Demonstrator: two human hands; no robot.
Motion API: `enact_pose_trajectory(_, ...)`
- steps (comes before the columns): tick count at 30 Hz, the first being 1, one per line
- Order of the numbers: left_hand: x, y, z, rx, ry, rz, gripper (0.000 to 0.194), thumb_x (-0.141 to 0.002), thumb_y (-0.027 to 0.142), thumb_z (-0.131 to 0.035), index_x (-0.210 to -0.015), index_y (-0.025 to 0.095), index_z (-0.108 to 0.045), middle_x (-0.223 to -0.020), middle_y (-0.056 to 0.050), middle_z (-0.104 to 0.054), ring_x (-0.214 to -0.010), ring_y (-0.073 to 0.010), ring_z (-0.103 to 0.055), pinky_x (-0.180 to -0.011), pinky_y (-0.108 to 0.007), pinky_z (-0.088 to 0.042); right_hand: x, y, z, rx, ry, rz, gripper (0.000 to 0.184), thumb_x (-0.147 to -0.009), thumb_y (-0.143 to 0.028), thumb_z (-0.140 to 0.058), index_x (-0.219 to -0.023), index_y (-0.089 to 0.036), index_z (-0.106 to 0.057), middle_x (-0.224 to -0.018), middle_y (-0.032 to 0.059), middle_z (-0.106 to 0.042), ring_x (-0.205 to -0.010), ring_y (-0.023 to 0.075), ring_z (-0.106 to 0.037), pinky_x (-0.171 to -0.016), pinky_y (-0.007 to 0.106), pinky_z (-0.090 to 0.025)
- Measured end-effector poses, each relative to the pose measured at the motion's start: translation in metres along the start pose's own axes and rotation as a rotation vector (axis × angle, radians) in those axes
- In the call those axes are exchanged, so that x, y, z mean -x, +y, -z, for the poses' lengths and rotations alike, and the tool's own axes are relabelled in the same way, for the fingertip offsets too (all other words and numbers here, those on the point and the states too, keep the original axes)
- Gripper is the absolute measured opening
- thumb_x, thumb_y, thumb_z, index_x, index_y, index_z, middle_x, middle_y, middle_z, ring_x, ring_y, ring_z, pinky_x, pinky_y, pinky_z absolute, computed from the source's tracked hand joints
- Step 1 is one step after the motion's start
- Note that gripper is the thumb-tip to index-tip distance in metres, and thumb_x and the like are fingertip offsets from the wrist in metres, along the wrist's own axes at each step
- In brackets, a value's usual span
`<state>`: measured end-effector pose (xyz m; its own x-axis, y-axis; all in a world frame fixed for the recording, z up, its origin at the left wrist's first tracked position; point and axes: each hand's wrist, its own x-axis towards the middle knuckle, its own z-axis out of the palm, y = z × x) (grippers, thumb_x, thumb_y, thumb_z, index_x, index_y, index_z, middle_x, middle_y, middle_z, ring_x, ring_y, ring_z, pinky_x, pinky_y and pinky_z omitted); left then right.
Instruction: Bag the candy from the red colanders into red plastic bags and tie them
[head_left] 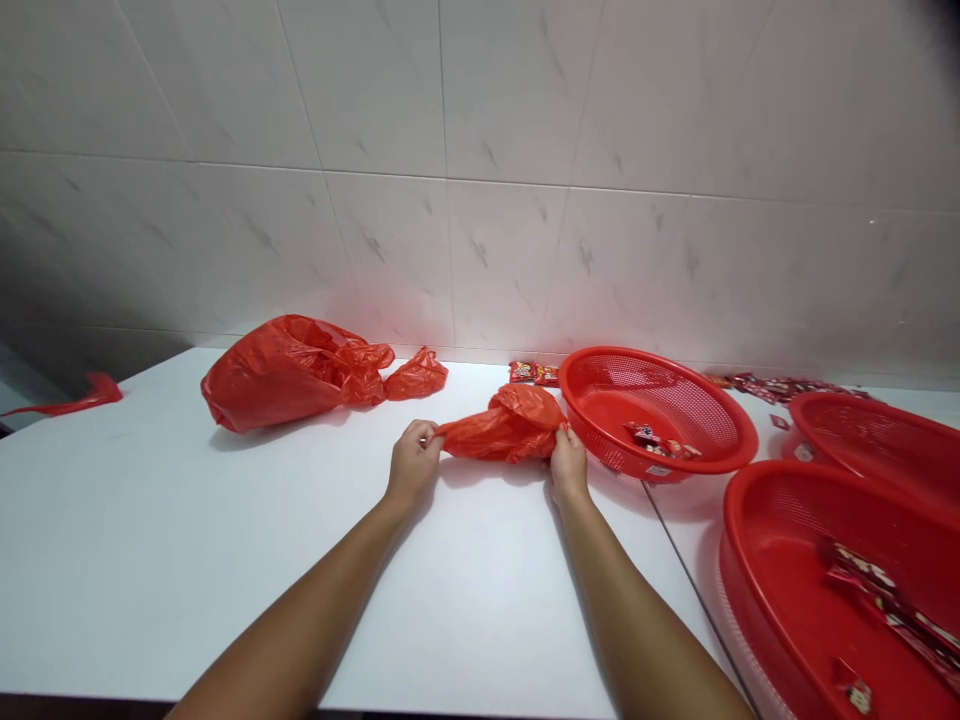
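Between my two hands a red plastic bag (504, 428) is stretched sideways just over the white table. My left hand (414, 458) pinches its narrow, twisted left end. At the other end, my right hand (568, 462) grips the bag's right edge, close to a red plastic basket (656, 460). The bag looks crumpled; whether anything is inside it I cannot tell. Several small red packets (656, 440) lie in that basket, and a few more packets (534, 373) lie behind the bag by the wall.
A fuller red bag (262, 385) lies at the back left, and a red plastic scrap (82, 396) at the far left edge. Two more red baskets (757, 560) stand on the right. Loose packets (787, 388) are spread along the tiled wall (390, 250).
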<state>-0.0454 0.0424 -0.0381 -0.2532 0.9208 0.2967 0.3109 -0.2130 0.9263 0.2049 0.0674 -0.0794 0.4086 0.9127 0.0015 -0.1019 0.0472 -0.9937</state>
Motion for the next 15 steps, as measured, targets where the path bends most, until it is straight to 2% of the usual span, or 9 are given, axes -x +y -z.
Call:
enact_pose_trajectory(4,-0.024,-0.017,0.010,0.236,0.204,0.196,0.014,-0.080,0.033,-0.058,-0.074,0.022,-0.054,-0.074,-0.002,-0.060,-0.071,-0.0192,-0.059,-0.064,-0.030,-0.050,-0.007,0.005,0.003,-0.161,0.116,-0.144,0.052,-0.084,-0.055,-0.056,-0.114,-0.015,-0.066,-0.090,0.0077,-0.072,-0.066,0.0188,-0.062,-0.049,0.027,-0.045)
enact_pose_trajectory(7,-0.039,-0.021,0.019,0.407,0.314,0.307,0.018,-0.084,0.033,-0.052,-0.094,0.020,-0.059,-0.092,-0.008,-0.070,-0.081,-0.0224,-0.069,-0.066,-0.033,-0.056,-0.008,0.007,0.003,-0.275,0.157,-0.196,0.047,-0.083,-0.052,-0.059,-0.115,-0.017,-0.064,-0.089,0.0052,-0.071,-0.064,0.0176,-0.061,-0.047,0.025,-0.043)
enact_pose_trajectory(10,-0.044,-0.019,0.025,0.513,0.335,0.375,0.024,-0.089,0.032,-0.049,-0.108,0.021,-0.058,-0.109,-0.012,-0.074,-0.094,-0.0262,-0.074,-0.072,-0.038,-0.060,-0.006,0.008,0.002,-0.369,0.148,-0.216,0.039,-0.084,-0.046,-0.057,-0.111,-0.019,-0.061,-0.085,0.0022,-0.069,-0.063,0.0169,-0.061,-0.049,0.025,-0.045)
enact_pose_trajectory(13,-0.039,-0.019,0.024,0.528,0.294,0.398,0.026,-0.095,0.034,-0.046,-0.115,0.022,-0.057,-0.115,-0.014,-0.074,-0.101,-0.0288,-0.076,-0.075,-0.042,-0.062,0.000,0.005,-0.001,-0.441,0.105,-0.213,0.034,-0.083,-0.042,-0.060,-0.110,-0.021,-0.060,-0.086,0.0002,-0.069,-0.066,0.0168,-0.063,-0.052,0.025,-0.048)
enact_pose_trajectory(15,-0.036,-0.021,0.019,0.484,0.253,0.388,0.025,-0.096,0.036,-0.051,-0.115,0.022,-0.057,-0.115,-0.014,-0.074,-0.101,-0.0284,-0.076,-0.077,-0.042,-0.062,0.004,0.001,-0.004,-0.479,0.073,-0.195,0.035,-0.082,-0.038,-0.061,-0.113,-0.022,-0.062,-0.092,-0.0004,-0.071,-0.074,0.0173,-0.067,-0.060,0.027,-0.054)
